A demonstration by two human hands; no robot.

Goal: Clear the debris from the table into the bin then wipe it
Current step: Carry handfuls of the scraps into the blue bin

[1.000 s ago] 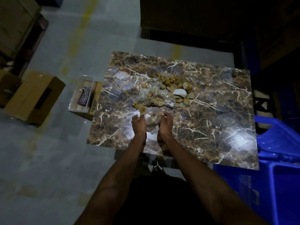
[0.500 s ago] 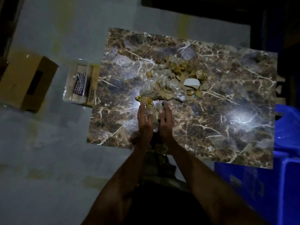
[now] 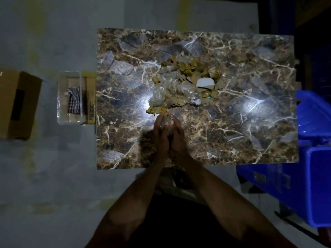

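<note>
A pile of debris (image 3: 186,81), tan scraps and crumpled clear plastic with one white shard (image 3: 205,83), lies at the middle of the marble table (image 3: 250,131). My left hand (image 3: 161,135) and right hand (image 3: 178,135) meet side by side at the pile's near edge. Their fingers lie fairly straight and press a clump of clear plastic (image 3: 166,119) between them. How much sits inside the hands is hidden. The blue bin (image 3: 313,176) stands on the floor at the table's right front corner.
A checked cloth (image 3: 74,100) lies in a clear container (image 3: 61,104) on the floor against the table's left side. A cardboard box (image 3: 18,104) stands further left. Dark shelving and blue crates rise behind the bin at the right.
My hands have closed together from a spread grip on crumpled plastic and now press palm to palm at the pile's near edge. The view has tilted to look straight down.
</note>
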